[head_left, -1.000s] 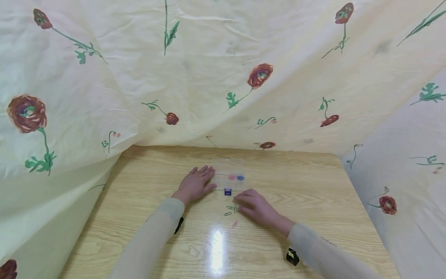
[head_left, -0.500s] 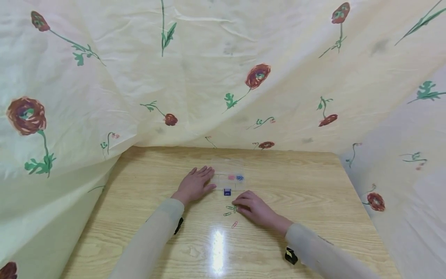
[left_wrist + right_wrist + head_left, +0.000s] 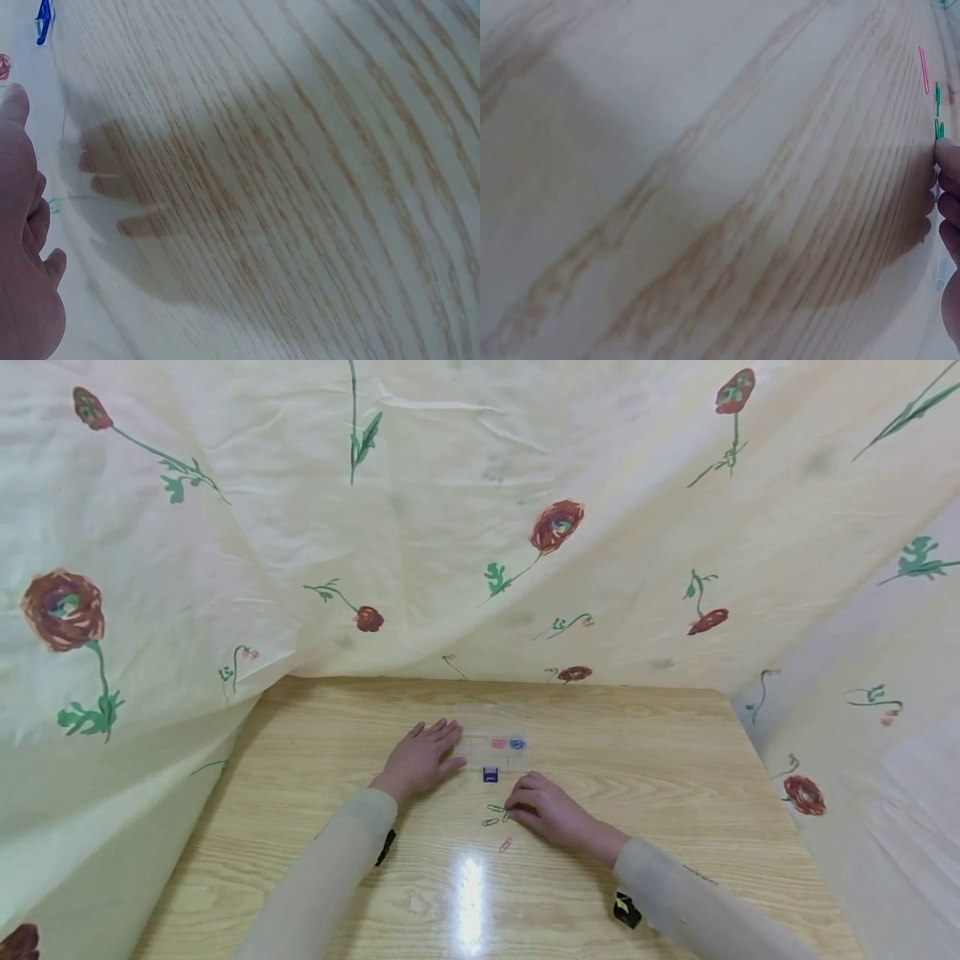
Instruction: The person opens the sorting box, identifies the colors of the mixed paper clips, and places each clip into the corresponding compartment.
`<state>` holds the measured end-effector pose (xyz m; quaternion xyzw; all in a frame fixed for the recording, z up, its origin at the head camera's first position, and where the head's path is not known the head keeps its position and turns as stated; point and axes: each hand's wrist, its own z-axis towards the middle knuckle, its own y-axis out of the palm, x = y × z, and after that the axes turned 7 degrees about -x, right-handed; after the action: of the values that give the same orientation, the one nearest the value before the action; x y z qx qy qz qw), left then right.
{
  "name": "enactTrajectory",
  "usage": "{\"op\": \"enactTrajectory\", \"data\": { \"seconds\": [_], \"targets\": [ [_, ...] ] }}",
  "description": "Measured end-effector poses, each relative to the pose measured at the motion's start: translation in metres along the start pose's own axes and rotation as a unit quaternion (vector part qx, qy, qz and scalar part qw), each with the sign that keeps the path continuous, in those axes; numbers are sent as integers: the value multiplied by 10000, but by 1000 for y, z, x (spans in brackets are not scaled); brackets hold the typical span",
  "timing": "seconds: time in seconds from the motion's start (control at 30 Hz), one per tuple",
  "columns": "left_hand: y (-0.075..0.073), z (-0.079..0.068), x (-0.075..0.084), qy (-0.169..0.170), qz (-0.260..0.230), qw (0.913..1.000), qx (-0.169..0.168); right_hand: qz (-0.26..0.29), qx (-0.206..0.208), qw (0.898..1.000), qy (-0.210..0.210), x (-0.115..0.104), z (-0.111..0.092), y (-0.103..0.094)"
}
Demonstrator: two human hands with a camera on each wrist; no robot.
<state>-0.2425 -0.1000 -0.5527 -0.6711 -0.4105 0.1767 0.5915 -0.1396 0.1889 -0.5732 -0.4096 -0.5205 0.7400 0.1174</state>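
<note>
My left hand (image 3: 422,760) lies flat with its fingers spread, touching the left side of a clear plastic box (image 3: 467,752). The box's transparent lid (image 3: 487,717) is folded back, and a dark blue piece, perhaps a latch, (image 3: 491,775) sits at its front edge. Pink paper clips (image 3: 498,742) and blue paper clips (image 3: 517,743) lie in separate compartments. In front of the box, my right hand (image 3: 553,811) pinches a green paper clip (image 3: 940,129) at the thumb tip. Two more green paper clips (image 3: 491,822) lie just left of the fingertips.
A pink paper clip (image 3: 506,845) lies nearer me on the wooden table (image 3: 645,743). Flowered cloth (image 3: 450,527) hangs behind the table and along its sides. Black wrist devices (image 3: 627,910) show beneath both sleeves.
My right hand has come down to the nearest green paper clip and its fingers have closed together. That clip has turned from upright to slanted. The left hand stays by the box.
</note>
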Motion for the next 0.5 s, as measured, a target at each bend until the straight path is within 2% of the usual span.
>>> {"op": "enactTrajectory", "data": {
  "seconds": [0.2,0.5],
  "targets": [
    [-1,0,-1,23,6,10000,-3,-102,-148,9997,153,2,1,1],
    [-1,1,-1,46,68,10000,-3,-395,-70,9990,212,-3,-1,5]
  ]
}}
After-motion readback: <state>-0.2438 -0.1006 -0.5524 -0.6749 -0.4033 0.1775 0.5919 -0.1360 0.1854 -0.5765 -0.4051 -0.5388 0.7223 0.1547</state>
